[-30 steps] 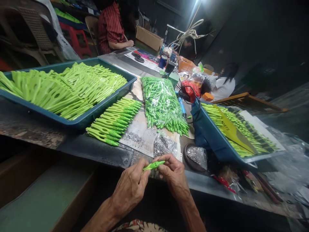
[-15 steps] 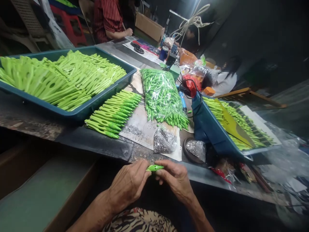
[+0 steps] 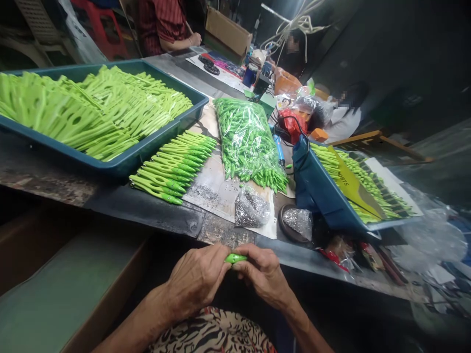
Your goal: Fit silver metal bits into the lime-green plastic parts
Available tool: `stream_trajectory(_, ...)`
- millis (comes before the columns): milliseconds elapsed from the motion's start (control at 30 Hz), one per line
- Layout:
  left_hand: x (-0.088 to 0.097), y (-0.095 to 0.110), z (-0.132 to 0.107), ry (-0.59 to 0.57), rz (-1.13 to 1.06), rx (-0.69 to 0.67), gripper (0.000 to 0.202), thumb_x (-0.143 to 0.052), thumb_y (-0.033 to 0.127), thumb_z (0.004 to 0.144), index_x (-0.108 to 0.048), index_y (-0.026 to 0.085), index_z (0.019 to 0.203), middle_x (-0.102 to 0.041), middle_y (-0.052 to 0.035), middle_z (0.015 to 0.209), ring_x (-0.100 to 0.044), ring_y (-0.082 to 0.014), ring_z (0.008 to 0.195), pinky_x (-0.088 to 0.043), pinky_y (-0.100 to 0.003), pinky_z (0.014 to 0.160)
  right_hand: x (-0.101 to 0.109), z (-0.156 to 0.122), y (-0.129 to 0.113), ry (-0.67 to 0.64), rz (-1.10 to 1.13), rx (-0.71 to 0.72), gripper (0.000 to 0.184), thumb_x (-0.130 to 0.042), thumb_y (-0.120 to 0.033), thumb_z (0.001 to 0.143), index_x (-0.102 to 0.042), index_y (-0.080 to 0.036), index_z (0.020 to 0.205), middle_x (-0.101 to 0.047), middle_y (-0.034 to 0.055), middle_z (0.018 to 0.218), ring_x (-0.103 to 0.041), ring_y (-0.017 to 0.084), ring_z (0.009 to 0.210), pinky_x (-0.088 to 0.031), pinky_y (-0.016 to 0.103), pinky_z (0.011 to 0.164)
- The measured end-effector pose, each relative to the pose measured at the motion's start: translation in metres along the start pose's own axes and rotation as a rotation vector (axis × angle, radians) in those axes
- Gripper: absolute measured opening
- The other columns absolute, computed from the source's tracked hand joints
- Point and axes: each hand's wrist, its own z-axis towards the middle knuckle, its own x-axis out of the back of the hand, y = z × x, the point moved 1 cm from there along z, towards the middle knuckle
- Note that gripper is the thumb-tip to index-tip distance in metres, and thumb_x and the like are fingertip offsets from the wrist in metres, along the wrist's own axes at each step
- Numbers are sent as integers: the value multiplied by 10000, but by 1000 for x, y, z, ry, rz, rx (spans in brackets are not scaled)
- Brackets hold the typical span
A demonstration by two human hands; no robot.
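Note:
A small bright green plastic piece with dark dots is held between both hands near the table's front edge. My left hand is closed on its left end. My right hand pinches the other end between thumb and fingers, covering the tip. Beyond the hands lies a clear bag of tiny metal parts. To the left, a row of similar green pieces with slim, light green forked stems lies side by side. A large clear bag of green pointed pieces is behind them.
A blue tray full of light green stems stands at left, and another blue bin at right. A round dish holds a bag of metal bits. A person in a red striped shirt sits across the table.
My right fingers have slid inward over the green piece's tip, so less of it shows. The view has shifted slightly. Both hands keep hold of the piece.

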Motion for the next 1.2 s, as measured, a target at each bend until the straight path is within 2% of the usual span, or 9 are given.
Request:
stream_trajectory(333, 1, 1, -2, -16, 114, -39, 179, -322, 160, 896, -486, 175, 824, -534, -24, 685, -537, -186, 584, -405, -286, 479, -5, 1, 5, 5, 50, -64, 124, -590, -289, 834, -652, -190, 875, -554, -29, 529, -497, 84, 384, -398, 178, 392)
stream_trajectory(600, 0, -1, -2, -37, 178, -80, 147, -368, 104, 857, -487, 174, 807, -523, -29, 684, -512, -194, 573, -400, -293, 465, -9, 0, 12, 15, 183, -133, 163, -630, -305, 801, -678, -170, 879, -556, -22, 521, -487, 78, 371, -396, 167, 366)
stream_trajectory(767, 4, 0, -1, -43, 225, -143, 163, -363, 96, 854, -490, 168, 782, -517, -32, 664, -498, -194, 558, -390, -290, 450, -9, 1, 13, 14, 185, -94, 168, -640, -305, 800, -690, -180, 899, -555, -22, 530, -491, 79, 377, -396, 168, 369)
stream_trajectory(933, 4, -1, 1, -41, 237, -135, 153, -375, 88, 847, -498, 163, 799, -524, -32, 671, -504, -192, 571, -396, -288, 461, -10, 1, 15, 36, 166, -33, 148, -641, -279, 804, -696, -206, 920, -556, -26, 545, -494, 82, 382, -397, 174, 376)
stream_trajectory(1200, 6, 1, 2, -86, 276, -159, 169, -357, 74, 838, -500, 161, 817, -521, -43, 700, -506, -198, 600, -406, -292, 476, -12, -1, 16, 70, 207, -29, 156, -660, -274, 788, -703, -204, 920, -566, -21, 576, -497, 77, 393, -396, 169, 379)
